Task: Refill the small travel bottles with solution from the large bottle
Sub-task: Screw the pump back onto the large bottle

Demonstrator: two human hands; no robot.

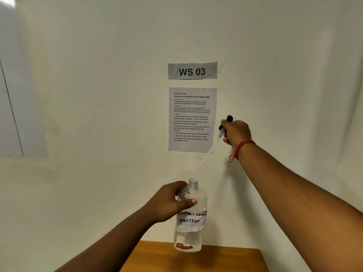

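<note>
Bottle (189,216) of clear plastic stands upright at the far edge of the wooden counter (225,258), close against the white wall (98,114). Its threaded neck is bare and open at the top. A white paper label (191,217) around its middle reads "CONTACT LENS SOLUTION" in handwritten black letters, and clear liquid fills it up to about the top of the label. Something reddish shows at the bottom through the plastic; what it is cannot be told.

The left hand (169,203) holds the bottle by its shoulder, fingers curled behind it and the thumb laid across the front.

The right hand (236,132) is raised well above the bottle, its grip closed around a black spray head (227,122). A thin pale tube (206,156) hangs from that head, slanting down toward the bottle's mouth, its lower end above the neck. A red thread band (242,146) circles the right wrist.

On the wall behind hang a grey sign (192,71) reading "WS 03" and, under it, a printed sheet (191,119) of task steps.
</note>
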